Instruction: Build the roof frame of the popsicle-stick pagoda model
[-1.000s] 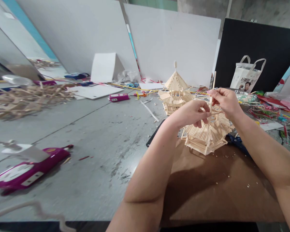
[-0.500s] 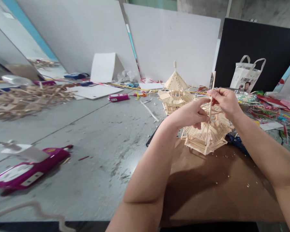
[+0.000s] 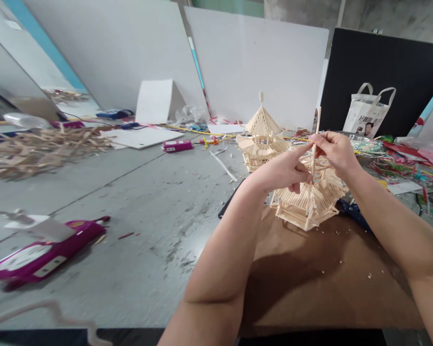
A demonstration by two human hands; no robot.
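A thin wooden stick (image 3: 318,121) stands nearly upright, its lower part crossing a pavilion model (image 3: 326,199) built of many pale sticks. My right hand (image 3: 335,150) pinches the stick between thumb and fingertips, above the model's roof. From the other side, my left hand (image 3: 290,169) has its index finger stretched up to the stick beside the right fingertips. Its other fingers are curled against the stick lower down, and they partly cover the model's roof. Just behind stands a finished-looking tiered stick pagoda (image 3: 262,126) with a pointed top.
Brown paper (image 3: 303,288) lies under the model. A purple power strip (image 3: 50,254) with a white plug sits left; a pile of sticks (image 3: 46,149) lies farther back. A dark flat object (image 3: 231,199) is by my left forearm. Colourful scraps (image 3: 404,168) and a bag (image 3: 368,115) are right.
Both hands keep nearly the same place on the stick. The view has shifted very slightly.
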